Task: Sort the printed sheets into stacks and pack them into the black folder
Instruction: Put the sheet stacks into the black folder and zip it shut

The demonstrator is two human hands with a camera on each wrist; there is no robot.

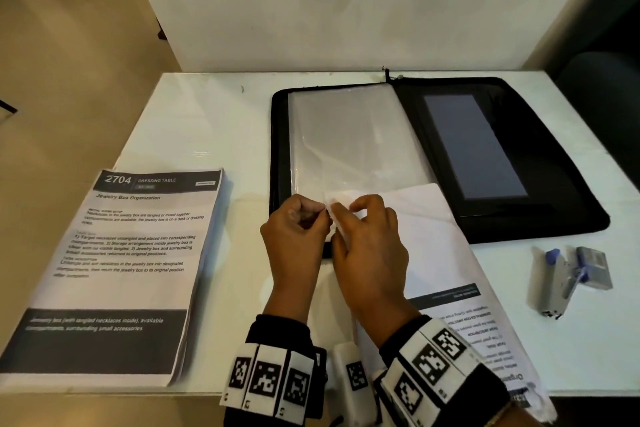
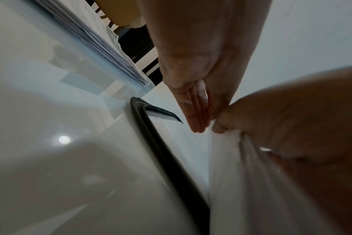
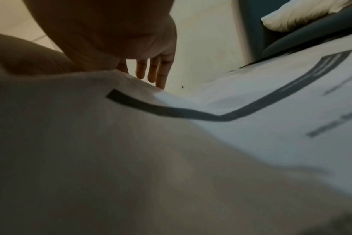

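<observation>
The black folder [image 1: 512,225] lies open on the white table, with a clear plastic sleeve [image 1: 353,135] on its left half. A bundle of printed sheets [image 1: 433,239] lies slanted over the folder's near edge, its far end at the sleeve's lower edge. My right hand [image 1: 341,210] pinches the bundle's far left corner, and the sheets [image 3: 251,111] fill the right wrist view. Beside it, my left hand [image 1: 320,215] pinches the sleeve's lower edge between thumb and forefinger. In the left wrist view the left hand [image 2: 199,117] meets the right hand above the folder's zip edge [image 2: 161,151].
A thick stack of printed sheets [image 1: 117,270] headed "2704 Dressing Table" lies at the table's left; its edge [image 2: 103,46] shows in the left wrist view. A grey and blue stapler [image 1: 568,277] lies on the right. A white wall stands behind the table.
</observation>
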